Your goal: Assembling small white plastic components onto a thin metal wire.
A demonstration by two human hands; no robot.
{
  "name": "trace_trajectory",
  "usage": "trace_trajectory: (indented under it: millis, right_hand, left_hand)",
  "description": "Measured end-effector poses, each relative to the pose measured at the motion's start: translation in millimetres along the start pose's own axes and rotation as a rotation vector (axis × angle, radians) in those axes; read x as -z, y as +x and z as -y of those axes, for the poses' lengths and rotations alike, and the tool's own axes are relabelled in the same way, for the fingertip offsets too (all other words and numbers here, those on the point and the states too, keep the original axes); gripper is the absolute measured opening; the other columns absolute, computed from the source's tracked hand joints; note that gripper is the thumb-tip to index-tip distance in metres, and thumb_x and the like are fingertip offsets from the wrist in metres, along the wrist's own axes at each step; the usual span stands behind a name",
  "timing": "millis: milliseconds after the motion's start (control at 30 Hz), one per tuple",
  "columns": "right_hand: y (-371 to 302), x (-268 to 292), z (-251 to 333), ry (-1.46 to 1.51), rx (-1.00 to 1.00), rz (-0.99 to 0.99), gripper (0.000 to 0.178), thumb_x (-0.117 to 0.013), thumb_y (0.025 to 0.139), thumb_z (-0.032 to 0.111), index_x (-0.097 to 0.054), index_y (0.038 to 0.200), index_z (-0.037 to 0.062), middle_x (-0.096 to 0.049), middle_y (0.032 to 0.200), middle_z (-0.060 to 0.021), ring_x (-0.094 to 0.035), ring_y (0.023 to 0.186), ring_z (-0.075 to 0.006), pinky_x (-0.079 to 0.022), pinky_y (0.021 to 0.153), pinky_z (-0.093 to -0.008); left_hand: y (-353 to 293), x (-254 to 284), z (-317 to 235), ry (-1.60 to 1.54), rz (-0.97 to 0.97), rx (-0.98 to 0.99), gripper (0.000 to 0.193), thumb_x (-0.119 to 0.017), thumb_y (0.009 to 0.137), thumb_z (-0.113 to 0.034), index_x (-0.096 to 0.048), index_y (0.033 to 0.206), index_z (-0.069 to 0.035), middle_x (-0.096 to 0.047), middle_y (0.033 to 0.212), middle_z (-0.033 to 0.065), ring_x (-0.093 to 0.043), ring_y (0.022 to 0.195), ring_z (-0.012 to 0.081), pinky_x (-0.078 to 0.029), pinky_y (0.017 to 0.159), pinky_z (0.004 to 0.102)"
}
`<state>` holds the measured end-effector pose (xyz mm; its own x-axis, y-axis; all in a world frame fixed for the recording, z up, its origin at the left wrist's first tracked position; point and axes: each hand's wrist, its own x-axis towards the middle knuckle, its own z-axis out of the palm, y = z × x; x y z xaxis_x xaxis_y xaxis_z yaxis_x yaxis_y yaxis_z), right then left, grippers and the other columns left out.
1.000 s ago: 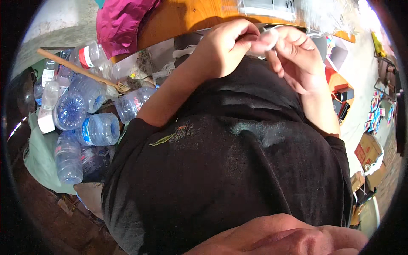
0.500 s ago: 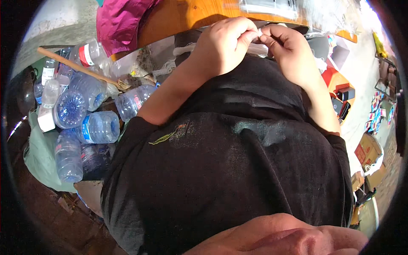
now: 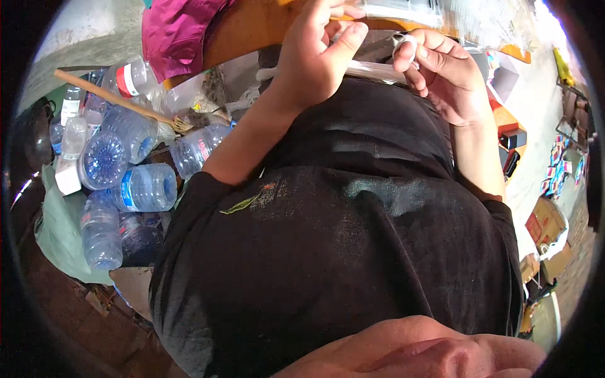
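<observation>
My left hand [image 3: 315, 60] is raised at the wooden table's near edge, thumb and fingers apart, with nothing visible in it; its fingertips are partly cut off by the upper edge of the picture. To its right, my right hand [image 3: 450, 72] pinches a small white loop [image 3: 404, 41] between thumb and forefinger, its other fingers loosely curled. The loop looks like a strip or cord, too small to tell which. Below both hands, a bundle of white strands [image 3: 376, 72] stretches across my lap.
The orange-brown table [image 3: 252, 31] bears a magenta cloth [image 3: 176, 38] and clear plastic packets [image 3: 403, 9]. Several empty plastic bottles [image 3: 148, 188] are heaped at my left, with a wooden stick [image 3: 113, 97] across them. An orange box [image 3: 504, 116] and cardboard boxes [image 3: 543, 222] stand at right.
My hands were together, pinching something small and white. They have parted: the left has moved up and left and opened, while the right has turned, keeping the white loop.
</observation>
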<state>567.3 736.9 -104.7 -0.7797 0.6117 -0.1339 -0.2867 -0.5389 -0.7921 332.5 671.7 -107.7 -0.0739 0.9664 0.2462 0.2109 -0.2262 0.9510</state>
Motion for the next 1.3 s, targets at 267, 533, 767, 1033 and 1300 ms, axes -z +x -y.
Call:
trace_trajectory:
  millis: [267,533,767,1033,1300]
  right_hand:
    - [-1,-8,-3,0.034,0.005,-0.067,0.022,-0.062,0.109,0.021,-0.075,0.114,0.0034,-0.074,0.094,-0.0048,-0.058,0.070,-0.0081,-0.046,0.062,-0.0212]
    - [5,-9,-12,-0.210,0.006,-0.237,0.021,-0.064,0.109,0.020,-0.075,0.115,0.0029,-0.070,0.084,-0.0010,-0.058,0.067,-0.0081,-0.047,0.063,-0.0235]
    - [6,-24,-13,-0.249,0.037,-0.248,0.028,-0.060,0.111,0.026,-0.073,0.108,0.0025,-0.069,0.080,-0.0021,-0.062,0.071,-0.0086,-0.049,0.066,-0.0246]
    - [1,-9,-14,-0.245,-0.023,-0.192,0.034,-0.055,0.113,0.032,-0.070,0.101,0.0036,-0.069,0.083,-0.0031,-0.063,0.074,-0.0103,-0.049,0.068,-0.0259]
    - [1,-24,-8,-0.339,0.004,-0.245,0.025,-0.063,0.111,0.025,-0.068,0.096,0.0049,-0.066,0.081,0.0018,-0.058,0.069,-0.0055,-0.047,0.063,-0.0218]
  left_hand:
    - [-2,-7,-10,-0.296,0.383,0.088,0.042,-0.057,0.112,-0.014,-0.054,0.148,0.007,-0.069,0.133,0.0128,-0.066,0.122,0.0190,-0.050,0.108,0.0331]
    - [-18,-23,-2,-0.308,0.282,0.168,0.040,-0.053,0.114,-0.013,-0.054,0.149,0.007,-0.069,0.132,0.0118,-0.065,0.122,0.0185,-0.053,0.110,0.0342]
    - [-9,-13,4,-0.448,0.267,0.375,0.035,-0.051,0.114,-0.013,-0.059,0.143,0.006,-0.070,0.127,0.0134,-0.071,0.116,0.0226,-0.056,0.107,0.0365]
    - [-6,-13,5,-0.494,0.414,0.377,0.016,-0.065,0.106,-0.004,-0.065,0.118,0.006,-0.075,0.106,0.0146,-0.074,0.101,0.0233,-0.059,0.095,0.0355]
    - [-2,-10,9,-0.230,0.382,0.341,0.008,-0.068,0.104,-0.003,-0.061,0.106,0.001,-0.070,0.100,0.0056,-0.072,0.096,0.0141,-0.059,0.089,0.0296]
